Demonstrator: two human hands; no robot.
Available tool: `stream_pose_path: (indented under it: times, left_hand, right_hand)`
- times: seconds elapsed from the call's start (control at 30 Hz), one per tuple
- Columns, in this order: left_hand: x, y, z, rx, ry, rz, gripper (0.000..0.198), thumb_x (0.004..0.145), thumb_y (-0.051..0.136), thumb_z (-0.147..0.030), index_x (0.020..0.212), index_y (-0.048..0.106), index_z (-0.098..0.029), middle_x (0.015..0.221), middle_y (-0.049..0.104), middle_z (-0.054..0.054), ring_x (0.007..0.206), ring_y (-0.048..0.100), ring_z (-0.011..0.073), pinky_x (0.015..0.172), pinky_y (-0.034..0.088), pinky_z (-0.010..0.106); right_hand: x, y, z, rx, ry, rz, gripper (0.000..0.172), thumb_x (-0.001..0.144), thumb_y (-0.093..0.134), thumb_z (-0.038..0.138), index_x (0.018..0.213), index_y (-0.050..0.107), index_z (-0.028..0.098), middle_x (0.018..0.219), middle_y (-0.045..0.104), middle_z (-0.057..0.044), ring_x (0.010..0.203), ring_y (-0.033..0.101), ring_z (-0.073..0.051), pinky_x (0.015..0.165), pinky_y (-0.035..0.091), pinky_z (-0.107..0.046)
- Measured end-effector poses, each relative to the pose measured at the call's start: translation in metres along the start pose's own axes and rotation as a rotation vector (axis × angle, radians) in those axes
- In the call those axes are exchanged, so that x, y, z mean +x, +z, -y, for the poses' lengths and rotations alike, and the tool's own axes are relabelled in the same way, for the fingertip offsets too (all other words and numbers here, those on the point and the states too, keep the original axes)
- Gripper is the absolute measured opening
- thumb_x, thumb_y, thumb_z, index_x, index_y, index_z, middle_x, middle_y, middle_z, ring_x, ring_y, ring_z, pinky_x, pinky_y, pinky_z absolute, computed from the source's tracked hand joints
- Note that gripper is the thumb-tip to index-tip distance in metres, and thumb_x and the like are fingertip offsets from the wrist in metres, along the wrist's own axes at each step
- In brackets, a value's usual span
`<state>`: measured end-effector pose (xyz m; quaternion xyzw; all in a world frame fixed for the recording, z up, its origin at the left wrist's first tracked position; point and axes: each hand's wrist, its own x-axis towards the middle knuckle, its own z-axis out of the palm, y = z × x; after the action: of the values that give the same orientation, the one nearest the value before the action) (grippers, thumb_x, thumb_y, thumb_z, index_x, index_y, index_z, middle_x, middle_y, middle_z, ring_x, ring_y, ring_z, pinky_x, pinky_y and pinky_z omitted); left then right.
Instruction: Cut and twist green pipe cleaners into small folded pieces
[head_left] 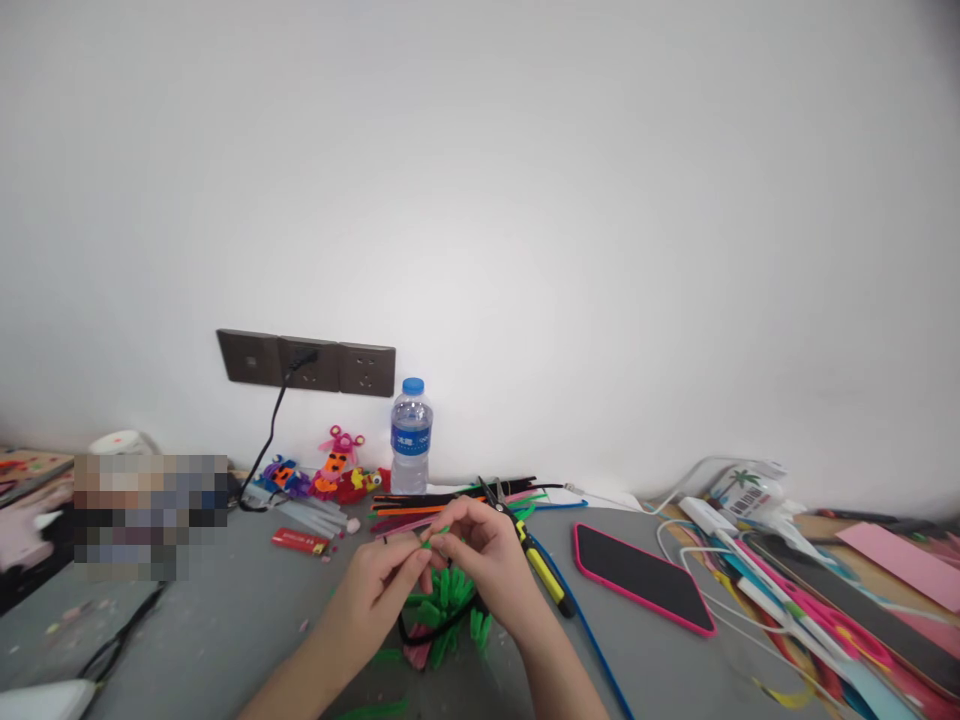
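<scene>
My left hand [379,580] and my right hand [491,555] meet above the grey table [255,610], fingertips pinched together. Between them shows a small green bit of pipe cleaner [427,545]; its remainder is hidden by my fingers. Right below lies a bunch of short, bent green pipe cleaners [450,592]. A black fuzzy strand [431,637] curves across the bunch, and a pink piece [416,655] sits under it. Beside my right hand rests a cutting tool with yellow and black handles [551,575], its jaws apart. A long blue pipe cleaner [592,640] runs alongside.
Behind my hands stand a water bottle [412,440], loose pipe cleaners [405,505] and several small fuzzy figures [337,465]. A red lighter [300,541] lies left. To the right are a pink-cased phone [641,578], white cables [739,605] and cluttered craft supplies. A wall closes off the back.
</scene>
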<state>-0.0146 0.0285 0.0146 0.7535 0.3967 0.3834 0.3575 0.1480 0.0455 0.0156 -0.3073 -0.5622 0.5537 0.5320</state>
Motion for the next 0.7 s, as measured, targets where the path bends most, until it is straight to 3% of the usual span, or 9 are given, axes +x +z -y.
stream_pose_path:
  times: [0.3, 0.53, 0.7]
  left_hand:
    - [-0.0028, 0.0015, 0.0022, -0.060, -0.062, -0.083, 0.038, 0.094, 0.043, -0.039, 0.069, 0.062, -0.019, 0.061, 0.059, 0.001, 0.054, 0.050, 0.0154, 0.055, 0.036, 0.023]
    - [-0.0015, 0.0007, -0.0001, -0.146, -0.132, -0.065, 0.034, 0.093, 0.044, -0.042, 0.075, 0.062, -0.019, 0.064, 0.061, 0.001, 0.055, 0.051, 0.0156, 0.054, 0.037, 0.023]
    - [0.0009, -0.0009, 0.0000, -0.151, -0.161, -0.012, 0.038, 0.092, 0.045, -0.045, 0.076, 0.067, -0.018, 0.063, 0.066, 0.003, 0.057, 0.055, 0.0175, 0.054, 0.038, 0.023]
  right_hand:
    - [0.0012, 0.0023, 0.0008, -0.002, -0.028, -0.022, 0.010, 0.075, 0.073, 0.027, 0.077, 0.067, 0.019, 0.080, 0.068, -0.003, 0.065, 0.058, -0.014, 0.058, 0.045, -0.025]
    - [0.0019, -0.0015, 0.0008, 0.020, -0.016, -0.013, 0.012, 0.075, 0.074, 0.028, 0.077, 0.066, 0.019, 0.079, 0.067, -0.002, 0.067, 0.060, -0.014, 0.062, 0.047, -0.027]
    - [0.0014, -0.0007, 0.0011, 0.028, 0.041, 0.033, 0.017, 0.074, 0.074, 0.032, 0.077, 0.065, 0.019, 0.074, 0.067, -0.001, 0.060, 0.058, -0.013, 0.058, 0.046, -0.026]
